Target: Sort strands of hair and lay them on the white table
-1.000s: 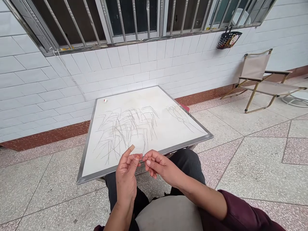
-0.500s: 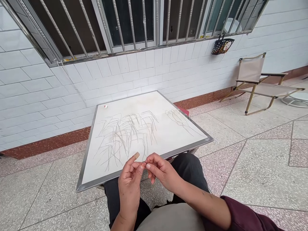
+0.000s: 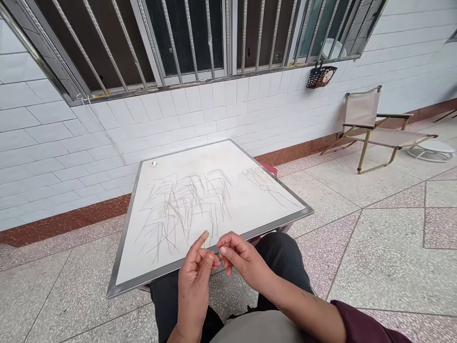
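Observation:
My left hand [image 3: 194, 281] and my right hand [image 3: 246, 261] are close together above the near edge of the table. The left thumb pinches against a finger, while another finger, wrapped in tan tape [image 3: 204, 235], points up and away. My right thumb and forefinger are pinched together too, and a thin wire [image 3: 243, 280] trails faintly below them. What lies between the left fingertips is too small to make out. Many thin bent wires [image 3: 193, 190] are spread over the white tabletop [image 3: 239, 209]. Several wires with looped ends [image 3: 264, 186] lie toward its right side.
A small red-and-white object [image 3: 154, 164] sits at the table's far left corner. Behind stands a white tiled wall [image 3: 200, 116] with a barred window. A folding chair [image 3: 378, 136] and a round white stool [image 3: 430, 148] stand at right. A patterned bag [image 3: 320, 77] hangs from the bars.
My fingertips have moved slightly apart, with the right hand drawing a little away from the left. The view has shifted slightly. The wires on the table lie as before.

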A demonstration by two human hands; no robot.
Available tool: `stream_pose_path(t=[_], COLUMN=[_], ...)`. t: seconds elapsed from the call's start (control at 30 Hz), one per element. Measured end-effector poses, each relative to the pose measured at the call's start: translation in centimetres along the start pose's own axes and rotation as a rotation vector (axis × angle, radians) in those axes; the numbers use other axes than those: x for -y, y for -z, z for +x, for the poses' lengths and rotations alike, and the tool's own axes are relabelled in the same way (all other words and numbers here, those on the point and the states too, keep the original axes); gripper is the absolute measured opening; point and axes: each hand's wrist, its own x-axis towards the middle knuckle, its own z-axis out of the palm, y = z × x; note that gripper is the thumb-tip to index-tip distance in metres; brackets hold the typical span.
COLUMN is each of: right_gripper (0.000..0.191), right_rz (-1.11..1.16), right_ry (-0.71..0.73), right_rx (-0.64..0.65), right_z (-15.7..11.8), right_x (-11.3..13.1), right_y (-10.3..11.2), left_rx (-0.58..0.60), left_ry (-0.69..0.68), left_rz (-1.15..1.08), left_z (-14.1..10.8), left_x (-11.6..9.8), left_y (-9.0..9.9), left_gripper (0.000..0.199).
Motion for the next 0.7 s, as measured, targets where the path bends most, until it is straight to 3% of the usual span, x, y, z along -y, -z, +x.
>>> stream_pose_path(t=[0.17,0.3,0.4,0.7], right_gripper=[0.04,0.036,0.035,0.029], right_rz=[0.006,-0.012,-0.022,0.0], right_ry=[0.013,-0.001,-0.019,-0.018], right_rx=[-0.057,-0.094,-0.058,0.092], right_z=[0.1,0.0,-0.2,-0.6], right_x=[0.3,0.6,0.7,1.5], right_y=[0.1,1.0,1.5,2.6], left_rx=[0.081,0.167,0.203,0.285], left_ry=[0.034,0.105,0.167,0.257], left_rz=[-0.027,-0.181,-0.304,-0.399], left_z=[-0.4,-0.6,-0.8,-1.7], left_x=[-0.1,-0.4,-0.6,-0.9], left_y=[-0.4,-0.1,0.1,0.4], left_gripper=[0.053,0.051,0.052,0.061])
